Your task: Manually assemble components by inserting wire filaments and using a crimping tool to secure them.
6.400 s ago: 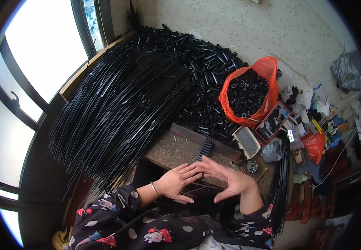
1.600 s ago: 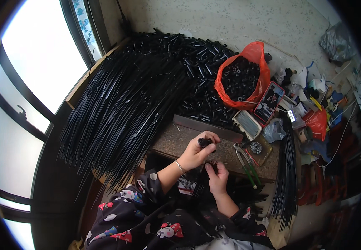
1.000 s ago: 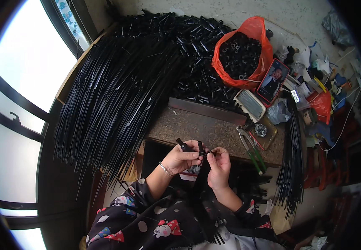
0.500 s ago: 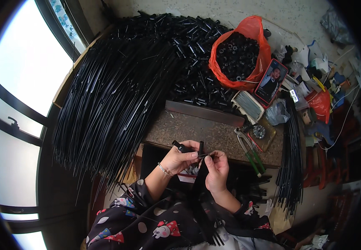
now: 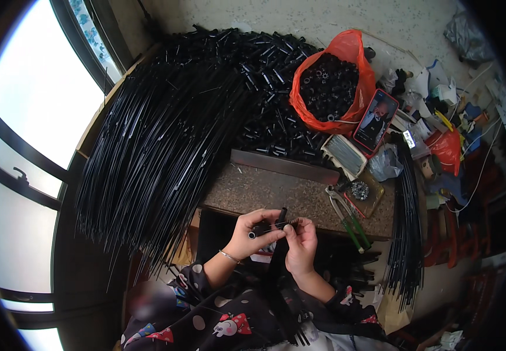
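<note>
Close together at the near edge of the worktop, both my hands work on a black tubular plastic piece (image 5: pixel 256 231). My left hand (image 5: pixel 242 238) is closed round it; one round hollow end points toward me, and a short black post rises beyond the fingers. My right hand (image 5: pixel 301 248) pinches with thumb and forefinger at the post, where thin dark strands show; their kind is too small to tell. Several long thin black rods (image 5: pixel 281 275) hang down over my lap below the hands.
A mass of thin black rods (image 5: pixel 142 158) covers the left side; black tubes (image 5: pixel 276 76) pile behind a metal strip (image 5: pixel 285 168). On the right are a red bag (image 5: pixel 305 111) of small black parts, a phone (image 5: pixel 375 123), a tray of pins (image 5: pixel 346 153), green-handled pliers (image 5: pixel 349 222) and another rod bundle (image 5: pixel 405 234).
My left hand has turned the tubular piece, so its end, which pointed up and left, now sits lower and faces me. My right hand keeps its pinch beside it.
</note>
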Motion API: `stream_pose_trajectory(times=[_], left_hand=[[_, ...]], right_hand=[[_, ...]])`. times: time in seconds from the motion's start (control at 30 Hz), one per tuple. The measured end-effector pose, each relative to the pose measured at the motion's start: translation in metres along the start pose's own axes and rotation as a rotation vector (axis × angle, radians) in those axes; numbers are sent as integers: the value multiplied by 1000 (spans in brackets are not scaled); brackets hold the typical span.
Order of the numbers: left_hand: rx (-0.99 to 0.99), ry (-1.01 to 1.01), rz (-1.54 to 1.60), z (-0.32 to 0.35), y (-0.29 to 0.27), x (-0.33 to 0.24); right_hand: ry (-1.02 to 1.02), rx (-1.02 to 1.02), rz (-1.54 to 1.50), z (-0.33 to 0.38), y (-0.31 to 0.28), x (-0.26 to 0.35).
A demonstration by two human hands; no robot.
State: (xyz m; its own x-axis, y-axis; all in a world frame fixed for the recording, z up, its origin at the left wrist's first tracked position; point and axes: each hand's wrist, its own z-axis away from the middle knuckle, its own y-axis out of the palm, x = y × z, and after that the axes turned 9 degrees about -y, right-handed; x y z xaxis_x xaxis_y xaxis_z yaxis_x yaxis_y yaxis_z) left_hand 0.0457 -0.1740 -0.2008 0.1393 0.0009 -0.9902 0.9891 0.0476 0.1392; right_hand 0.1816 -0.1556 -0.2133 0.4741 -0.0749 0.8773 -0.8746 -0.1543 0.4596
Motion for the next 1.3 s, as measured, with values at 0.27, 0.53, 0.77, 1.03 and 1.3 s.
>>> stream_pose_trajectory(times=[0.27, 0.53, 0.77, 1.03, 1.3], left_hand=[[100, -327, 669, 2, -2, 11], [85, -53, -122, -8, -12, -19], [121, -45, -122, -12, -24, -19], [229, -133, -46, -9, -25, -33], [639, 6, -43, -26, -47, -27]], right_hand=[[146, 145, -171, -3, -12, -11], [351, 266, -333, -9, -17, 2], [324, 296, -235, -4, -12, -3], [490, 398, -364, -3, -14, 4], [707, 574, -564, -7, -18, 1]])
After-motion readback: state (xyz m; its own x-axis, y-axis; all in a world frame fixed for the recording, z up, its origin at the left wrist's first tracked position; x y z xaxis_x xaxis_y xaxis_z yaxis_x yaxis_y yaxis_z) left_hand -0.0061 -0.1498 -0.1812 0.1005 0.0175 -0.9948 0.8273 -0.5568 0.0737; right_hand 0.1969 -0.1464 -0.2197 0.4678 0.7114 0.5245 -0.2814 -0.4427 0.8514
